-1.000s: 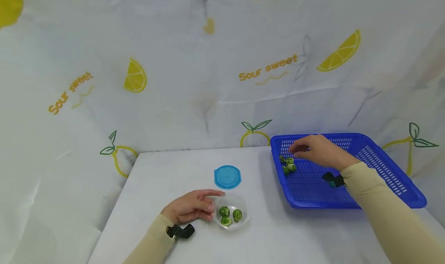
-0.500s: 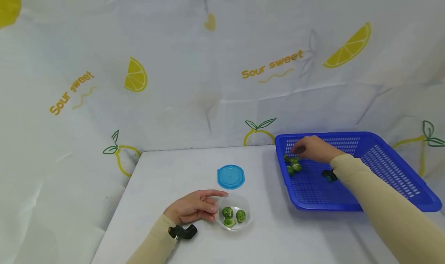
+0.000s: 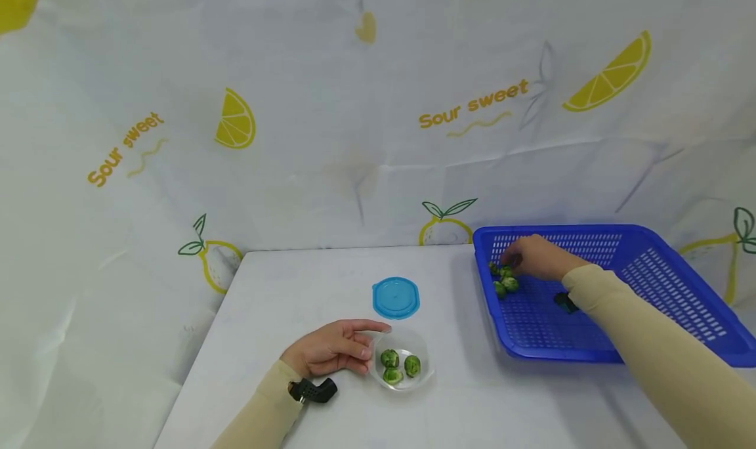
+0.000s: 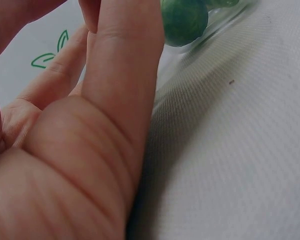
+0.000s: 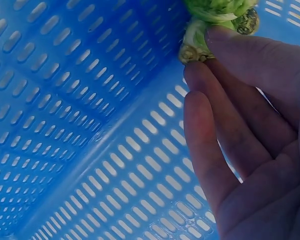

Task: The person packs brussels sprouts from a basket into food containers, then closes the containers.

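Observation:
My left hand [image 3: 336,349] grips the left side of a small clear plastic container [image 3: 426,350], thumb and index finger spread along its edge. Three Brussels sprouts [image 3: 412,365] lie inside it. In the left wrist view a sprout [image 4: 185,22] shows through the clear wall past the fingers. My right hand [image 3: 540,258] reaches down into a blue plastic basket [image 3: 561,355], at its left end. There, several sprouts [image 3: 510,284] are bunched near the wall. The right wrist view has thumb and fingertips pinching a sprout [image 5: 194,42] beside the others.
A round blue lid [image 3: 396,298] lies on the white table [image 3: 307,285] behind the container. The slotted basket has raised walls and stands at the table's right side. A white cloth backdrop [image 3: 319,140] with lemon prints hangs behind.
My right hand has lowered toward the sprouts in the basket and its fingers have closed in on one. The left hand keeps its hold on the container. The head view has shifted slightly.

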Motion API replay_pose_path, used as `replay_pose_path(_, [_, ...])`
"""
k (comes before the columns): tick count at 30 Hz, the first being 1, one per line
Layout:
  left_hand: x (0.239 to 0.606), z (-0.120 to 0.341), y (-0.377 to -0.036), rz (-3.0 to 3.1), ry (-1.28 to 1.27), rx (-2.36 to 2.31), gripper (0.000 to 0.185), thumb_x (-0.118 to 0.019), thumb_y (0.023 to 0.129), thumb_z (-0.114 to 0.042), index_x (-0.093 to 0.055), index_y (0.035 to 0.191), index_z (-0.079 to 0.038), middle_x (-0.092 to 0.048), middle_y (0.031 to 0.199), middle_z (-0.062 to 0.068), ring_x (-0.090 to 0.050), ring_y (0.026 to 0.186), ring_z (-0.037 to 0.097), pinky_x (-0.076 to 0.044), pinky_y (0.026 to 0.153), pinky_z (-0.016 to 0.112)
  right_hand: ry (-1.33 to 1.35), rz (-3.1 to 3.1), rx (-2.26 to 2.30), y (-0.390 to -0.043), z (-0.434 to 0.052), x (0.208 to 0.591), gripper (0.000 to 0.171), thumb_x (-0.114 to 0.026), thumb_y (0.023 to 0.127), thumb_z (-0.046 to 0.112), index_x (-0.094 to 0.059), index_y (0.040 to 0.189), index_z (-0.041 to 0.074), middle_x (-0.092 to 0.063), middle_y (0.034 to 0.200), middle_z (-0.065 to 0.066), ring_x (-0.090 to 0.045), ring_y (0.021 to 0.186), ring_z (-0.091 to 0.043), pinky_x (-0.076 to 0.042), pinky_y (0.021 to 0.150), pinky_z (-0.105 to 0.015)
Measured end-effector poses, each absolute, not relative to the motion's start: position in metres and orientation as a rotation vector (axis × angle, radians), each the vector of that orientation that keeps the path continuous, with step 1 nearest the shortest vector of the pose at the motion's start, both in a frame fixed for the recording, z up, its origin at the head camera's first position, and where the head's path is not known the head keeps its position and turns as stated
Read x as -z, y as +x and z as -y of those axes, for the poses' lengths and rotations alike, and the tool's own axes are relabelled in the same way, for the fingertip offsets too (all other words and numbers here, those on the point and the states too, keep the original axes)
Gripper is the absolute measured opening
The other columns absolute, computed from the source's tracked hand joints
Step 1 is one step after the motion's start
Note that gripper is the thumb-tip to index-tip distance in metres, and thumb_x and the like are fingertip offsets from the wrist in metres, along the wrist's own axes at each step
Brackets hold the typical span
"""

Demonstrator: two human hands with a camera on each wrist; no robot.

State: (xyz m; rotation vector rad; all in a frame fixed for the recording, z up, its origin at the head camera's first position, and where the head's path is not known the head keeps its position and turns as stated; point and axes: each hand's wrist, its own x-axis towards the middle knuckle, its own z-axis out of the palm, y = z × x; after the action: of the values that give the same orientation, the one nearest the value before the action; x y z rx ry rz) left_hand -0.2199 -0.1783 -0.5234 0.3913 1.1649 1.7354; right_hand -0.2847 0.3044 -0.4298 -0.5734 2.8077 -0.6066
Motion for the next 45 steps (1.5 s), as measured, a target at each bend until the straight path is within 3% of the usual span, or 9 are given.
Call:
replay_pose_path(13, [0.522, 0.178, -0.22, -1.175, 0.392, -1.737, 0.067, -0.069, 0.1, 0.004, -0.045, 0.162, -0.004, -0.072, 0.098, 0.0, -0.079, 0.086, 0.011, -0.068, 0.086, 0.029, -0.553, -2.797, 0.545, -0.284, -0.305, 0.43, 0.027, -0.083, 0.085, 0.001, -0.081, 0.112, -0.004, -0.082, 0.104, -0.015, -0.077, 0.094, -0.028, -0.067, 0.085, -0.047])
replay_pose_path(20, [0.522, 0.177, -0.22, -1.175, 0.403, -1.732, 0.067, -0.069, 0.1, 0.004, -0.045, 0.162, -0.003, -0.072, 0.098, 0.0, -0.079, 0.087, 0.011, -0.068, 0.086, 0.029, -0.553, -2.819, 0.537, -0.282, -0.311, 0.43, 0.023, -0.087, 0.083, 0.006, -0.083, 0.105, 0.001, -0.081, 0.098, -0.006, -0.074, 0.089, -0.021, -0.066, 0.081, -0.044])
replay_pose_path(34, [0.527, 0.181, -0.217, -1.178, 0.418, -1.743, 0.066, -0.069, 0.101, 0.003, -0.045, 0.162, -0.003, -0.071, 0.098, -0.001, -0.079, 0.086, 0.011, -0.068, 0.087, 0.029, -0.404, -2.82, 0.668, -0.251, -0.32, 0.406, 0.026, -0.082, 0.096, 0.018, -0.08, 0.118, 0.006, -0.081, 0.113, -0.009, -0.076, 0.105, -0.03, -0.066, 0.089, -0.053])
replay_pose_path(45, [0.525, 0.178, -0.22, -1.206, 0.434, -1.735, 0.067, -0.07, 0.1, 0.002, -0.046, 0.162, -0.003, -0.073, 0.096, 0.0, -0.08, 0.085, 0.011, -0.068, 0.085, 0.028, -0.431, -2.924, 0.76, -0.205, -0.285, 0.371, 0.025, -0.081, 0.098, 0.024, -0.081, 0.12, 0.013, -0.082, 0.111, 0.001, -0.077, 0.102, -0.021, -0.066, 0.089, -0.051])
